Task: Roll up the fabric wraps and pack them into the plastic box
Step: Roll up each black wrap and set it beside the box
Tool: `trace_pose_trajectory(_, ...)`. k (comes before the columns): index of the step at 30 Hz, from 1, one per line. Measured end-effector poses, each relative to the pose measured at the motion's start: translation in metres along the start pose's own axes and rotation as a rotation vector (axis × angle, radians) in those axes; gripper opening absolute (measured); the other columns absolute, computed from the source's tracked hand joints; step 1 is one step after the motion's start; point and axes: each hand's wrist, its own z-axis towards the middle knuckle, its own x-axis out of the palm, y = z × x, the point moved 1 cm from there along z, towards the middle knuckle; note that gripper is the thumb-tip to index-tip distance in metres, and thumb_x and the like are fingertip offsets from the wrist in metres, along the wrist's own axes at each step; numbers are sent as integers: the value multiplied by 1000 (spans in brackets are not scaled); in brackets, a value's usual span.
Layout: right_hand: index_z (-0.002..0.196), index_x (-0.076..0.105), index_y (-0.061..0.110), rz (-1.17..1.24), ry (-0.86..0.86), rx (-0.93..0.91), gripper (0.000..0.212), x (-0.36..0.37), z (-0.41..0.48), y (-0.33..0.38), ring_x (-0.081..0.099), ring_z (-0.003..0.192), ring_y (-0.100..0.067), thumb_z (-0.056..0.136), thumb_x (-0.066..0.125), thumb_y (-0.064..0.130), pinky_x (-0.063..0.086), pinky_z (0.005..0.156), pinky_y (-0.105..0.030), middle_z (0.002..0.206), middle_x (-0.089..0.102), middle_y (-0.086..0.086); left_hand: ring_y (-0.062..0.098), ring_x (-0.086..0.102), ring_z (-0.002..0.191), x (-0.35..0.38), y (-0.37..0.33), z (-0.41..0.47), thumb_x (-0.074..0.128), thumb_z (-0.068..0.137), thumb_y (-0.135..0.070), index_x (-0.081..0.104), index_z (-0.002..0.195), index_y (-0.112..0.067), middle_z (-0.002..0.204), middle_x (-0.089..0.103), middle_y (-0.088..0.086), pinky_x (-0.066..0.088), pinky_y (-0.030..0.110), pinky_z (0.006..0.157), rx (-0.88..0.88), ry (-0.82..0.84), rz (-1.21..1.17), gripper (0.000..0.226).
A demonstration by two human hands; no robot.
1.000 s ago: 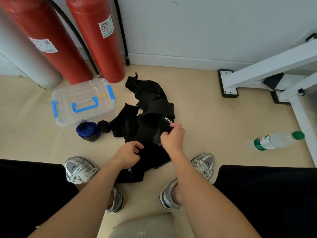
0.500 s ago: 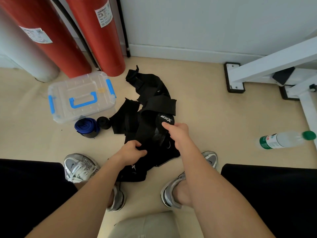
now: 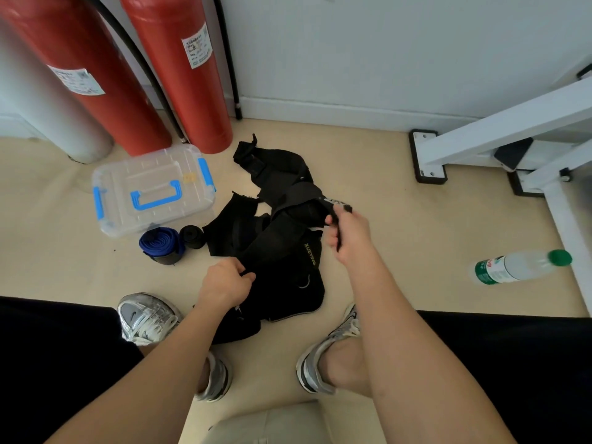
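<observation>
I'm pinching the strap end [image 3: 334,205] in my right hand [image 3: 347,238] while my left hand [image 3: 224,282] is clamping the black wrap pile [image 3: 272,251], probably freeing one wrap for rolling.

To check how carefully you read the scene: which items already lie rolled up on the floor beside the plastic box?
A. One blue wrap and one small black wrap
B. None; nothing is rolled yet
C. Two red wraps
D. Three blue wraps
A: a rolled blue wrap and a smaller rolled black wrap sit on the floor next to the closed plastic box.
</observation>
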Motion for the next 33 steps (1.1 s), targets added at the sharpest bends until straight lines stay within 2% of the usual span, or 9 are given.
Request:
trace_pose_trajectory(4,105,78,15,-300,-34,-310,18,4,-30,54,69,61,-12,103,72,31,48,49,-23,87,75,-6,19,68,78,-5,-13,-8,73,100,-36,64,101,-24,90,70,2,53,33,64,30,-44,-57,16)
trace_pose_trajectory(7,93,78,12,-434,-7,-561,23,15,-60,93,71,79,-20,96,71,34,52,63,-28,83,74,-2,22,71,82,-16,-25,-16,73,101,-35,65,105,-24,92,72,2,61,40,75,58,-84,-78,14)
trace_pose_trajectory(9,81,77,9,-323,117,-663,25,26,-84,112,67,78,-21,92,70,30,54,71,-34,79,70,-3,21,70,83,-24,-34,-21,69,102,-30,65,111,-25,95,73,0,62,40,78,110,-154,-91,11)
trace_pose_trajectory(12,71,79,15,138,423,-594,26,37,-113,127,73,92,-27,93,64,15,61,91,-39,88,74,-11,22,73,78,-35,-48,-28,62,103,-21,59,115,-31,91,73,0,64,45,76,179,-175,-115,16)
trace_pose_trajectory(16,99,73,0,239,613,-489,22,36,-131,128,74,119,-44,100,53,10,57,111,-53,108,77,-21,5,69,56,-53,-63,-37,67,98,-22,71,96,-27,72,79,-3,60,31,60,191,-59,-272,7)
trace_pose_trajectory(19,109,70,-1,195,724,-406,25,36,-139,122,75,116,-46,104,48,12,58,107,-56,111,77,-22,4,66,52,-72,-75,-42,73,94,-32,71,94,-28,66,76,-2,54,30,60,258,-66,-395,4)
trace_pose_trajectory(26,114,67,-4,-29,679,-345,33,43,-149,104,77,110,-49,99,49,18,66,90,-51,115,79,-24,7,67,82,-99,-93,-59,91,79,-52,30,117,-38,95,65,-8,47,22,64,353,-353,-516,73)
trace_pose_trajectory(30,112,65,-8,-271,569,-341,36,53,-155,104,80,100,-49,93,51,19,70,73,-45,112,80,-27,27,71,94,-101,-88,-63,87,82,-54,39,131,-25,98,69,2,52,36,67,327,-499,-456,75)
trace_pose_trajectory(33,112,65,-10,-392,569,-265,37,59,-163,100,80,95,-49,96,50,20,70,71,-44,106,80,-29,31,67,109,-104,-86,-68,85,86,-53,35,151,-24,126,63,12,57,45,82,342,-552,-291,87)
